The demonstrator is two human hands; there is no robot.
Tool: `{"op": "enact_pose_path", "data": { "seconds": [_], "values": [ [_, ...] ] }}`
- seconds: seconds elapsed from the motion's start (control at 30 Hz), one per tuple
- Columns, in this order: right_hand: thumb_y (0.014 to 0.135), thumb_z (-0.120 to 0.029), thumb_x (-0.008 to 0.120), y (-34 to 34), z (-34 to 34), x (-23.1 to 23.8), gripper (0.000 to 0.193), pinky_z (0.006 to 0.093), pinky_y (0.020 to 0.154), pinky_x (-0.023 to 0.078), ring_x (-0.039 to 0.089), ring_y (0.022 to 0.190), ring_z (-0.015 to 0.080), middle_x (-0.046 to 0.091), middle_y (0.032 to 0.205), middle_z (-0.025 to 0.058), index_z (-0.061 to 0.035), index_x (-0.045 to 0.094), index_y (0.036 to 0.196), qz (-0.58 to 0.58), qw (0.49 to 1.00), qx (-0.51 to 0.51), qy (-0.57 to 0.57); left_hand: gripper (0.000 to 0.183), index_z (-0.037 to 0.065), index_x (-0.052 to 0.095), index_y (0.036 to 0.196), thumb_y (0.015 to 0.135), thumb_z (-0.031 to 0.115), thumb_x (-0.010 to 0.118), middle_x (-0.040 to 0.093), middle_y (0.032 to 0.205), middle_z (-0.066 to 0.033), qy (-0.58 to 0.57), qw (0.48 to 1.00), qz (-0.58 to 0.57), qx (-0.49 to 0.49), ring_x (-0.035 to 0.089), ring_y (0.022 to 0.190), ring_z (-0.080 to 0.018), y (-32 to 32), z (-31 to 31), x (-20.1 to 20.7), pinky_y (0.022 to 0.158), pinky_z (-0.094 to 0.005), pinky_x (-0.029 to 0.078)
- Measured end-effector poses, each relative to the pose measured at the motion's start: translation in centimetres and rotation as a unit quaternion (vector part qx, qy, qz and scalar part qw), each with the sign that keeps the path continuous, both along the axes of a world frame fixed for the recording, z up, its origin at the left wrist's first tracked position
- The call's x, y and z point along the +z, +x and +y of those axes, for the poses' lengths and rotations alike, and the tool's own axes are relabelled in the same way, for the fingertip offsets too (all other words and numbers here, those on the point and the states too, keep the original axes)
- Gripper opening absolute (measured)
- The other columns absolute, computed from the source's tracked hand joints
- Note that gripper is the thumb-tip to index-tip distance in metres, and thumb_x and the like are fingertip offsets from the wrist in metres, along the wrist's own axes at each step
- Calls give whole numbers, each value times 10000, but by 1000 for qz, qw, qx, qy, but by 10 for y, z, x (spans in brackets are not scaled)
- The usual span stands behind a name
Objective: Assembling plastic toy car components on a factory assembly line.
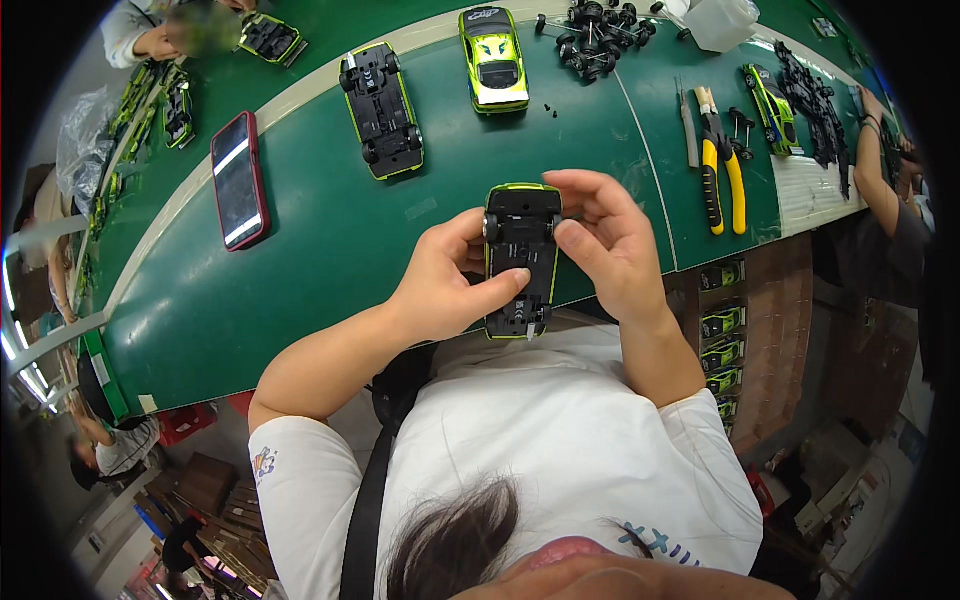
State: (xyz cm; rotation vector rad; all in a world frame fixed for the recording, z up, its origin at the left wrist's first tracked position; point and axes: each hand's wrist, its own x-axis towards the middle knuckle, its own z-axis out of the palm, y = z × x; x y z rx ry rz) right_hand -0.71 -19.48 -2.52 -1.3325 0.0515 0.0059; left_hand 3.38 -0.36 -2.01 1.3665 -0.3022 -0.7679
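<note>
1. Lime-green toy car with a black plastic underside (527,250): held wheels-up above the near edge of the green table (330,300), before the white cotton shirt (560,400).
2. Left hand (445,280) grips its side, thumb across the underside. Right hand (617,250) curves round the far right corner, thumb by a wheel; cannot tell whether it grips.
3. Judged light, stiff, slick; wheels likely turn, axles probably fragile. Best hold: long body sides, clear of wheels.
4. Hidden: roof, left fingertips. Underside markings too small to read.

the held toy car (532,252) is black and lime; the table (250,320) green.
</note>
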Motion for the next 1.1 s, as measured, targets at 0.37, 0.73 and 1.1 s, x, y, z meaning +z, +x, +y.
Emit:
{"op": "enact_pose_path", "data": {
  "seconds": [0.37, 0.73, 1.1],
  "values": [
    [801, -108, 719, 0, -8, 6, 493, 271, 840, 463, 591, 975, 143, 620, 1059, 88, -28, 502, 1236, 2, 998, 7, 64, 363, -2, 529, 1149, 816, 50, 663, 616, 1050, -62, -3, 1000, 7, 27, 606, 909, -127, 4, 1, 3, 820, -301, 505],
    [781, -243, 692, 53, -65, 39, 307, 394, 822, 463, 571, 952, 311, 627, 976, 129, -23, 629, 984, -243, 796, -150, -534, 445, -47, 467, 1201, 833, 191, 545, 628, 1019, -200, -65, 976, -37, 206, 648, 877, -240, 53, 33, 24, 777, -346, 541],
    [866, -434, 514, 198, -32, 10, 489, 755, 1006, 70, 86, 1407, 425, 264, 1493, 171, -125, 550, 1243, 28, 652, -102, -751, 474, -42, 457, 1219, 817, 198, 534, 616, 1029, -181, -63, 974, -49, 211, 638, 878, -222, 51, 29, 16, 767, -335, 537]
  ]
}}
